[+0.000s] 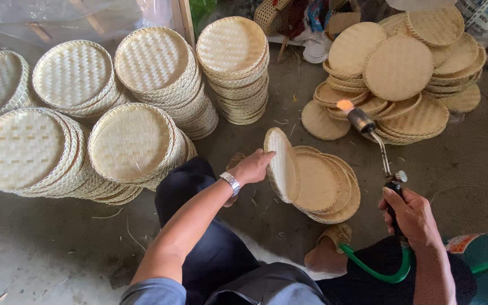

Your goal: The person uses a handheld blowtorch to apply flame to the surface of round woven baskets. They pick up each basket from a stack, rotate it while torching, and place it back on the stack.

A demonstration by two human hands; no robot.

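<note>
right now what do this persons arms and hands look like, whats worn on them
Both forearms are bare. The left hand has a silver metal-link wristwatch at the wrist, and a grey-blue short sleeve shows at the upper arm. The right hand wears no watch, ring or glove that can be seen; its sleeve is out of view.

The round woven bamboo trays (pixel 134 141) stacked toward the floor's left edge are pale cream with a checked weave. The flat round bamboo discs (pixel 397 68) are tan. The thin rubber hose (pixel 377 271) is bright green, and the torch flame (pixel 344 104) glows orange-white. The concrete floor (pixel 46 248) is grey.
</note>
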